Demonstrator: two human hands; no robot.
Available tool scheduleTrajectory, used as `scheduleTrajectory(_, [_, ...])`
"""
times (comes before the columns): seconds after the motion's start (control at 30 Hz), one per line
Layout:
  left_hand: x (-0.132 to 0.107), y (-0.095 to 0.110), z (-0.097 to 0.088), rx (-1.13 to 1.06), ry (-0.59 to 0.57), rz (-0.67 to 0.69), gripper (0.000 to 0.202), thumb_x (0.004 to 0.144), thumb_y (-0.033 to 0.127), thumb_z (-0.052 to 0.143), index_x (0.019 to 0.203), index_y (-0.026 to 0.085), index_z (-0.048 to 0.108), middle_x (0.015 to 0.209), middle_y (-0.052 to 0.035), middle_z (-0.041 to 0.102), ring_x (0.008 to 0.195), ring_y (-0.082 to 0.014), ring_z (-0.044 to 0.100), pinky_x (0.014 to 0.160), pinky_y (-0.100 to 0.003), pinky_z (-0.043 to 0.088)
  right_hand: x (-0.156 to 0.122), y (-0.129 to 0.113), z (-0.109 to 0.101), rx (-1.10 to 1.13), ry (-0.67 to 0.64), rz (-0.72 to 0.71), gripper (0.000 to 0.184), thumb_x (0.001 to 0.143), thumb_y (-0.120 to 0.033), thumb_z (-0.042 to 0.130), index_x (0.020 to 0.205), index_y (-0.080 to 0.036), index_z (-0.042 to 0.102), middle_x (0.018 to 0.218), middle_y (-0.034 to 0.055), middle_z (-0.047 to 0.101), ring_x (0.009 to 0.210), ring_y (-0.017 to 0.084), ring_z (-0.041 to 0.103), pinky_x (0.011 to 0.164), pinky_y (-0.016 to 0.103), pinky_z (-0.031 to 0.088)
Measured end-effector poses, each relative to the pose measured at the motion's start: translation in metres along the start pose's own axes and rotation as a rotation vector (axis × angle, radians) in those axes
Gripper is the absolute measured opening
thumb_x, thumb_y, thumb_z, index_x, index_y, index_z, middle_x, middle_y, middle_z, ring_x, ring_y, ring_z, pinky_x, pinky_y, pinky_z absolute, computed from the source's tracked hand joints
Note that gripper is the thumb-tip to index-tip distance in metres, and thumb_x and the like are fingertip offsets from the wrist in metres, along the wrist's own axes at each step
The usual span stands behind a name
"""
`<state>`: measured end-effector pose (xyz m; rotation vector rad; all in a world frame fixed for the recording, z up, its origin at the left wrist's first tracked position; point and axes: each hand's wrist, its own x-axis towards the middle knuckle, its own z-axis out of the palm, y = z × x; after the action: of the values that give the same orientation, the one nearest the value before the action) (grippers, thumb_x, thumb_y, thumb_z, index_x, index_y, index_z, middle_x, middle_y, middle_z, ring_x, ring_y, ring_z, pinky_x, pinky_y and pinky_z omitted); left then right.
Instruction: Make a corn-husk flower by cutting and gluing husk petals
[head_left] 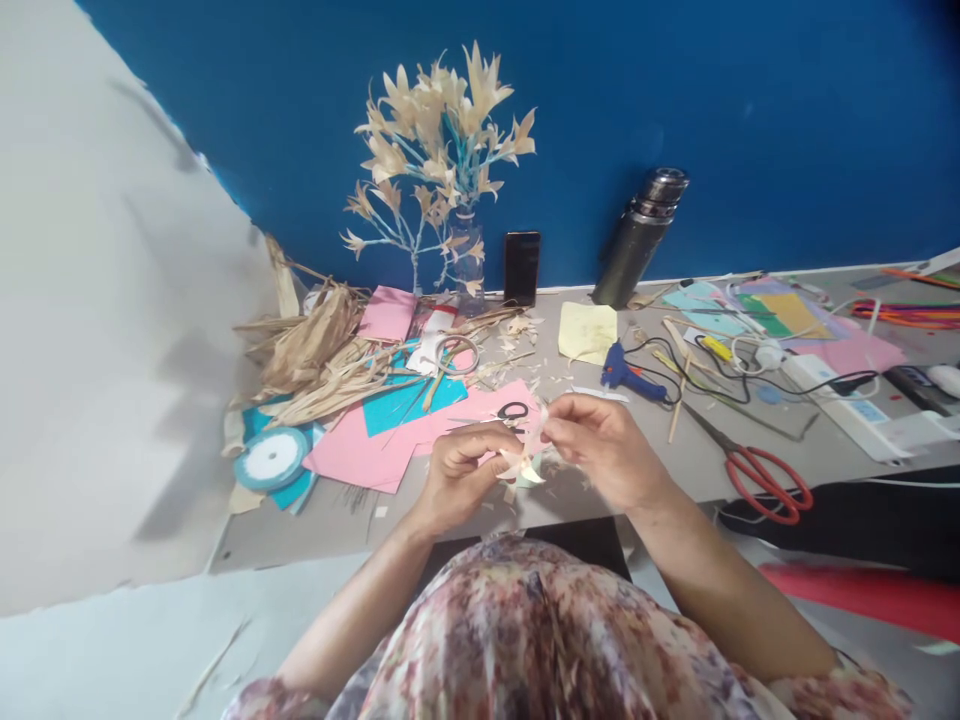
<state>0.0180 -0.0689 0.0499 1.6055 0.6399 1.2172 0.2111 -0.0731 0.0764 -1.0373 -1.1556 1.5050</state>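
Close in front of my body, my left hand [459, 472] pinches a small pale husk flower [523, 467] between thumb and fingers; its pointed petals stick out to the right and down. My right hand [604, 447], closed at the fingertips, grips a thin pale petal piece [538, 428] just above the flower. Whether that piece touches the flower I cannot tell. Behind the hands lie small black-handled scissors [514, 411] on pink paper [367, 450]. A blue glue gun [634, 375] rests beyond my right hand.
Finished-looking husk flowers [450, 110] stand in a glass bottle [468, 260] by the wall. Dry husks [319, 350] and a blue ribbon roll [271, 458] are on the left. Red-handled scissors [757, 480], a power strip [844, 405], a phone [522, 268] and a thermos [637, 240] are around.
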Motion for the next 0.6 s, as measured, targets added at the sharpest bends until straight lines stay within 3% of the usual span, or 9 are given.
scheduleTrajectory(0.07, [0.0006, 0.0022, 0.0001, 0.001, -0.031, -0.002, 0.025, 0.09, 0.035, 0.068, 0.077, 0.014, 0.075, 0.069, -0.0081, 0.068, 0.064, -0.0157, 0.061, 0.063, -0.028, 0.049, 0.0012, 0.001, 0.0011, 0.037, 0.032, -0.008, 0.026, 0.075, -0.039, 0.081, 0.075, -0.016, 0.069, 0.062, -0.0023, 0.061, 0.047, 0.006, 0.036, 0.046, 0.021, 0.026])
scheduleTrajectory(0.17, [0.0014, 0.0034, 0.0002, 0.006, -0.08, -0.031, 0.025, 0.09, 0.034, 0.068, 0.077, 0.014, 0.074, 0.067, -0.0069, 0.067, 0.062, -0.0148, 0.06, 0.063, -0.027, 0.047, 0.0008, 0.0028, 0.0036, 0.057, -0.045, 0.027, 0.025, 0.075, -0.038, 0.081, 0.075, -0.016, 0.07, 0.061, -0.0023, 0.06, 0.049, 0.007, 0.04, 0.048, 0.021, 0.03])
scheduleTrajectory(0.4, [0.0016, -0.0021, -0.0022, 0.02, -0.028, -0.03, 0.023, 0.087, 0.036, 0.071, 0.079, 0.015, 0.073, 0.07, -0.0058, 0.068, 0.064, -0.0149, 0.06, 0.064, -0.027, 0.048, -0.0023, 0.0025, 0.0, 0.101, -0.195, 0.084, 0.022, 0.078, -0.034, 0.08, 0.074, -0.015, 0.071, 0.061, -0.0026, 0.06, 0.051, 0.006, 0.045, 0.052, 0.021, 0.036])
scheduleTrajectory(0.6, [0.0029, -0.0024, -0.0047, 0.0, -0.088, -0.007, 0.022, 0.088, 0.034, 0.071, 0.079, 0.014, 0.073, 0.07, -0.0059, 0.068, 0.064, -0.0143, 0.06, 0.066, -0.026, 0.047, -0.0015, 0.0003, 0.0002, 0.108, -0.24, 0.105, 0.021, 0.079, -0.033, 0.08, 0.074, -0.014, 0.072, 0.06, -0.0018, 0.062, 0.052, 0.007, 0.049, 0.053, 0.021, 0.038])
